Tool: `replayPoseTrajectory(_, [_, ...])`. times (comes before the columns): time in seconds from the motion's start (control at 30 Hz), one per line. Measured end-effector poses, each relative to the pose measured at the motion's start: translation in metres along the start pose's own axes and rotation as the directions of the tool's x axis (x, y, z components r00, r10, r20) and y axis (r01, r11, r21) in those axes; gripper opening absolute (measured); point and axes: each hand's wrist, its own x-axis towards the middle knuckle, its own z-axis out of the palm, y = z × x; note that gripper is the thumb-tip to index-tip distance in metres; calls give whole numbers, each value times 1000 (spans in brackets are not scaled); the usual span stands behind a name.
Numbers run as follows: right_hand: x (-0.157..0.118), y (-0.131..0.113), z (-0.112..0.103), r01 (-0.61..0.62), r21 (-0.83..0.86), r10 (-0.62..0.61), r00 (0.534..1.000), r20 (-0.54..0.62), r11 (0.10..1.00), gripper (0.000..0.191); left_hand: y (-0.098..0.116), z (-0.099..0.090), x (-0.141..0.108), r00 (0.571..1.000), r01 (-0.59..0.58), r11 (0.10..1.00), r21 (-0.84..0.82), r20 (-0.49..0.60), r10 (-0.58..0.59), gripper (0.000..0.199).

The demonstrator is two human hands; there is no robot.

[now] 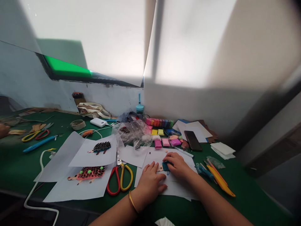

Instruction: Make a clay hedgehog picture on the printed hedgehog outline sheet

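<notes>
A small clay animal figure with a cream face (pixel 160 168) and a teal-blue body (pixel 166 166) lies on white paper (pixel 175 188). Across that paper, my left hand (pixel 151 179) rests with its fingers stretched out, their tips beside the cream face; a gold bangle circles the wrist. From the other side my right hand (pixel 177 165) curls its fingers over the blue clay and presses on it, hiding part of the body. Tiny bits of dark and peach clay lie on the sheet just above the hands.
Large scissors (pixel 120 176) with red and yellow handles lie left of the paper. Finished clay hedgehogs (pixel 89 173) sit on sheets further left. Behind are clay packets (pixel 158 144), a plastic bag (pixel 134 133) and a phone (pixel 193 140). Yellow tools (pixel 221 181) lie right. Another person's hand (pixel 3 130) shows far left.
</notes>
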Motion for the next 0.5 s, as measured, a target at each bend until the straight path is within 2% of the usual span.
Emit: replayPoseTrajectory(0.5, [3, -2, 6, 35, -36, -34, 999, 21, 999, 47, -2, 3, 0, 1000, 3, 1000, 6, 6, -3, 35])
